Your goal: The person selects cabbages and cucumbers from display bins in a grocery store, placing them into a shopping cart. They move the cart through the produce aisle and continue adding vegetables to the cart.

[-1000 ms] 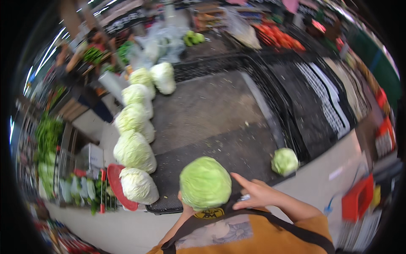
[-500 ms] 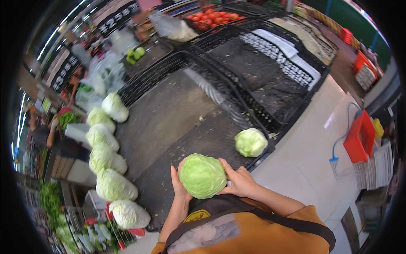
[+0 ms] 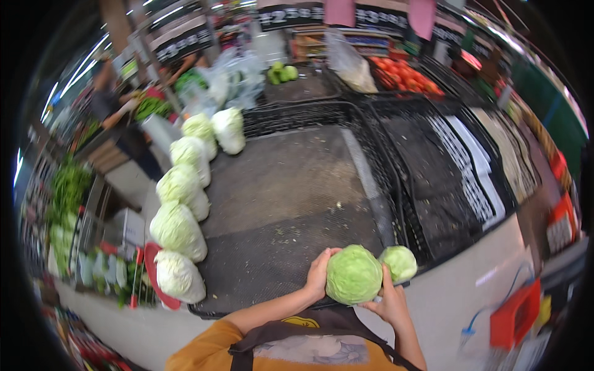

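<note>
A round green cabbage (image 3: 354, 275) is held between my two hands near the front right corner of a display bin. My left hand (image 3: 319, 273) presses its left side, and my right hand (image 3: 392, 302) grips its right side from below. Just right of it, a second, paler round cabbage (image 3: 401, 263) sits in the bin's corner, close by my right fingers. Whether the two cabbages touch cannot be told. Along the bin's left edge stands a row of several napa cabbages (image 3: 178, 232).
The dark mat (image 3: 278, 204) of the bin bears small leaf scraps. A second black crate (image 3: 427, 167) adjoins on the right. Tomatoes (image 3: 405, 77) and plastic bags (image 3: 238, 74) lie farther back. A person (image 3: 117, 117) stands at the far left; a red basket (image 3: 515, 315) is on the right.
My view has swung, so the bin stands straighter in it. The held cabbage has moved right with both hands, up close to the second round cabbage.
</note>
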The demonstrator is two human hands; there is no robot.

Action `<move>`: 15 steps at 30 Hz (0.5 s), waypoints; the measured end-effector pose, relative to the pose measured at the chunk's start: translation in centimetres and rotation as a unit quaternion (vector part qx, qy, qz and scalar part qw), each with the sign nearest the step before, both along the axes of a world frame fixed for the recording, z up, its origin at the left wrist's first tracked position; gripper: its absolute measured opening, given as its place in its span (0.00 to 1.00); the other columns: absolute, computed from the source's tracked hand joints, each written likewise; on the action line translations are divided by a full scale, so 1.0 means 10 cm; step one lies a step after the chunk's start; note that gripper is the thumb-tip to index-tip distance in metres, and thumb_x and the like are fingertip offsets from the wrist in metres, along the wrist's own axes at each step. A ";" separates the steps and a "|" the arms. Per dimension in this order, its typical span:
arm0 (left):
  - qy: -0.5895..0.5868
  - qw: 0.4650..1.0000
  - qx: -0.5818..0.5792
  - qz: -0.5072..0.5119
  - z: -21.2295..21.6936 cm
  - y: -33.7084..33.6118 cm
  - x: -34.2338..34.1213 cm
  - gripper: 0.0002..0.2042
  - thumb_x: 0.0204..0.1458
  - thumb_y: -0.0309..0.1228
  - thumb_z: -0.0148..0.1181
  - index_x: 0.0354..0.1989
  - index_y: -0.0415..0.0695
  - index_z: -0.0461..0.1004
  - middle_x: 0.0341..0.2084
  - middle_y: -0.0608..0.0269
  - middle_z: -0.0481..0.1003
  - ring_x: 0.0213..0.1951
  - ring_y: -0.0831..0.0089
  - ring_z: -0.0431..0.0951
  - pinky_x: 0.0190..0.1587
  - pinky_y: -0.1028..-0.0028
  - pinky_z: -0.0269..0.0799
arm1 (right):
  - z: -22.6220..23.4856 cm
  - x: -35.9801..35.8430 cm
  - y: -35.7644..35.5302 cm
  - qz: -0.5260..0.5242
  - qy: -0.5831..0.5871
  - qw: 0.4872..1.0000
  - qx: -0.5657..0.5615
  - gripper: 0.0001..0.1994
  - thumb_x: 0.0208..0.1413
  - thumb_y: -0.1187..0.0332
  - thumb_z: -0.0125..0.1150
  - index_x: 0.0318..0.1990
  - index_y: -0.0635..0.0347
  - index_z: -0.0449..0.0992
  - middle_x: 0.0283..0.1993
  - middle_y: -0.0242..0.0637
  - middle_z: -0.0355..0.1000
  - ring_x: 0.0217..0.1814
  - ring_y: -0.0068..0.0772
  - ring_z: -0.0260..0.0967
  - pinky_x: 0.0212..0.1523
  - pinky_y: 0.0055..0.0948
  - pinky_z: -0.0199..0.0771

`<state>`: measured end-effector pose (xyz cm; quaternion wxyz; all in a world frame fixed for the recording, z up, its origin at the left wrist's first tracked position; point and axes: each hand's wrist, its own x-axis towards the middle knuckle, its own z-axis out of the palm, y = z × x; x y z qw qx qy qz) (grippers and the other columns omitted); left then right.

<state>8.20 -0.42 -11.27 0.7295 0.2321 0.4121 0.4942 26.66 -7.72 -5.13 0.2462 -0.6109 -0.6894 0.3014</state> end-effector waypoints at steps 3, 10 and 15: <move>-0.006 0.996 -0.084 0.031 -0.10 -0.03 -0.01 0.14 0.59 0.39 0.40 0.38 0.42 0.68 0.32 0.62 0.71 0.36 0.73 0.72 0.42 0.72 0.69 | 0.15 0.13 0.03 0.024 0.049 0.993 -0.103 0.54 0.26 0.64 0.77 0.62 0.64 0.47 0.39 0.45 0.72 0.41 0.37 0.71 0.40 0.28 0.68; -0.009 0.996 -0.083 0.040 -0.11 0.01 -0.01 0.09 0.58 0.36 0.45 0.33 0.44 0.67 0.29 0.68 0.70 0.33 0.80 0.69 0.38 0.77 0.66 | 0.61 0.87 0.22 0.028 0.331 0.938 -0.103 0.28 0.39 0.74 0.64 0.52 0.64 0.64 0.21 0.22 0.59 0.22 0.11 0.56 0.21 0.16 0.55; 0.032 0.999 0.023 0.005 -0.11 0.09 -0.09 0.10 0.59 0.37 0.43 0.37 0.44 0.67 0.34 0.69 0.70 0.38 0.81 0.69 0.43 0.78 0.65 | 0.01 1.52 0.61 -0.284 0.303 0.899 0.142 0.06 0.56 0.66 0.52 0.38 0.57 0.69 0.35 0.25 0.65 0.36 0.18 0.61 0.36 0.20 0.64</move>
